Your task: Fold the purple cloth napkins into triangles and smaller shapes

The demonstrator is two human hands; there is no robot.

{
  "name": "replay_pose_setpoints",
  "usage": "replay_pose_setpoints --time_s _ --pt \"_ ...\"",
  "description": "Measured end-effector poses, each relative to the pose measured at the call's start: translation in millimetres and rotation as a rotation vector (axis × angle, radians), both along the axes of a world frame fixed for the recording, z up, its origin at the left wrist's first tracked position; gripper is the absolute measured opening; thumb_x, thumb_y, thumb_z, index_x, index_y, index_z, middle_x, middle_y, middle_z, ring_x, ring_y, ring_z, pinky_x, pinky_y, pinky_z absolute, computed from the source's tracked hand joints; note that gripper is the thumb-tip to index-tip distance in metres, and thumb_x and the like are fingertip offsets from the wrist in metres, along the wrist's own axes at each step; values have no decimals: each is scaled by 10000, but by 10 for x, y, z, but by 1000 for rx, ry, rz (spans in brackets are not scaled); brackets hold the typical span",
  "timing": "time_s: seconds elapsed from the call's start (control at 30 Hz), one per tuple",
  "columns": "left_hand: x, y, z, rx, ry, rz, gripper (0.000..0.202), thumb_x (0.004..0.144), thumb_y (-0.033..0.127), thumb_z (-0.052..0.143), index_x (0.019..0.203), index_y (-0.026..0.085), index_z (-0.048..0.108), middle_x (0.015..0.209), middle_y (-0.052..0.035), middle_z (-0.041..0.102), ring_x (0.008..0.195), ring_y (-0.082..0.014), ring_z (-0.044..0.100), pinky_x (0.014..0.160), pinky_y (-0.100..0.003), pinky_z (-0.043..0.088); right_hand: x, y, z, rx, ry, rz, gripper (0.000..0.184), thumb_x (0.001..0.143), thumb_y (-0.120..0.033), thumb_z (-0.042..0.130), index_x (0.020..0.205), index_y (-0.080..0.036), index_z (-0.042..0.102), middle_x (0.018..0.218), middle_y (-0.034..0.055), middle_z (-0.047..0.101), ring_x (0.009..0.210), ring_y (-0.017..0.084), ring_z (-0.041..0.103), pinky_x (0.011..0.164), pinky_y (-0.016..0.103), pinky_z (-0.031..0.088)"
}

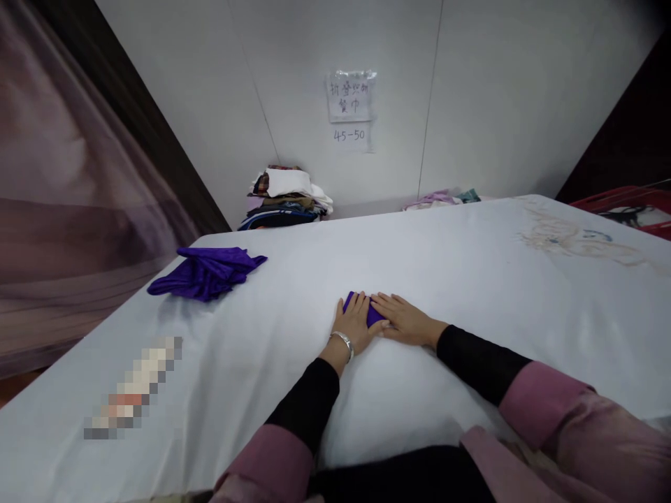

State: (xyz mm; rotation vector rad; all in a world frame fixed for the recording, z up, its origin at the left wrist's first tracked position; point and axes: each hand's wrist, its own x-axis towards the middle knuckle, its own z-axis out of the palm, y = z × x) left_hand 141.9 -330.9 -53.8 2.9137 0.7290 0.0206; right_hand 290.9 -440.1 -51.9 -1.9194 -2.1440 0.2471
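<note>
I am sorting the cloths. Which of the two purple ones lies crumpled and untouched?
The purple heap at the far left. The small folded purple cloth lies pressed under the left hand and right hand.

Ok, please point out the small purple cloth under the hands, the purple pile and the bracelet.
small purple cloth [374,314], head view, its uncovered middle strip
purple pile [207,272], head view, its middle
bracelet [343,341], head view, the band
</note>
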Motion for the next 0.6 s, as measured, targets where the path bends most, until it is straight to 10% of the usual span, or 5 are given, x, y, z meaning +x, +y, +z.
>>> replay_pose_setpoints --time_s 0.33,0.6 --pt "15 -22 21 6 22 -4 775 804 706 172 1415 234 230 1508 -68 159 1377 -279 66 1084 -544 29 330 -469 -16 -43 14 -79 698 884 -591 301 1443 -195 166 1482 77 205 1359 236 159 1104 452 104" --pt "17 -17 40 6 26 -2 776 792 719 150 1408 258 251 1508 -63 158 1378 -274 70 1082 -542 39 430 -479 -1 198 335 -346 415 891 -422 371 1207 -236 566 1256 45 556 1148 224 504 970 408 404"
